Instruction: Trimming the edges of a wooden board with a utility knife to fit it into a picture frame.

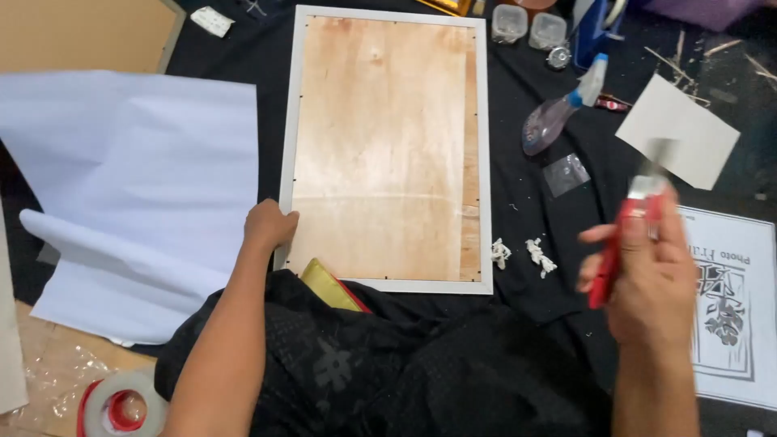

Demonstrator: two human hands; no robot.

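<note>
A white picture frame [483,121] lies face down on black cloth, its brown wooden backing board [380,146] facing up. My left hand [269,224] grips the frame's left edge near the lower corner. My right hand [647,271] is raised to the right of the frame, shut on a red-handled tool [619,243] with a blurred metal blade pointing up. Two small crumpled white scraps [522,253] lie between the frame and my right hand.
Large white paper [137,186] lies left. A tape roll [121,405] sits at bottom left. A clear spray bottle [558,113], small plastic tubs [526,26], a grey card [678,129] and a printed sheet [732,307] lie on the right. A yellow-red object [332,287] pokes out below the frame.
</note>
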